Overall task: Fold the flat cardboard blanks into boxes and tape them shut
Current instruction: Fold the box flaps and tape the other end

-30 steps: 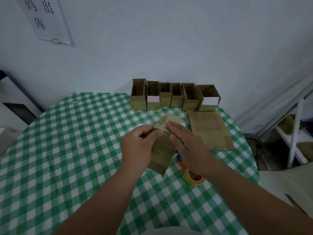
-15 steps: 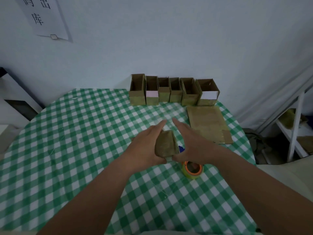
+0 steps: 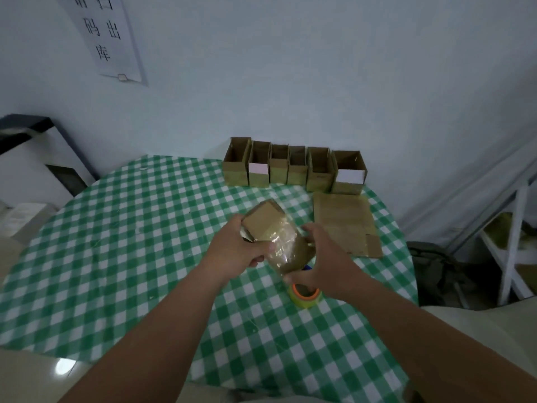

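— How many folded boxes are counted?
— Six open boxes [image 3: 293, 165] are lined up at twelve o'clock; one taped box [image 3: 277, 238] is held between two hands, left hand [image 3: 236, 247] and right hand [image 3: 322, 263].
— And the rest?
— One stack of flat blanks [image 3: 344, 225] at one o'clock, one tape roll [image 3: 305, 295], one wall notice [image 3: 106, 36].

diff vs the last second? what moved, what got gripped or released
The box has been turned: a second ago the right hand lay flat on its top end; now both hands grip its sides, left hand included, taped end tilted up. Nothing released. The tape roll, flat blanks and row of boxes are unmoved.
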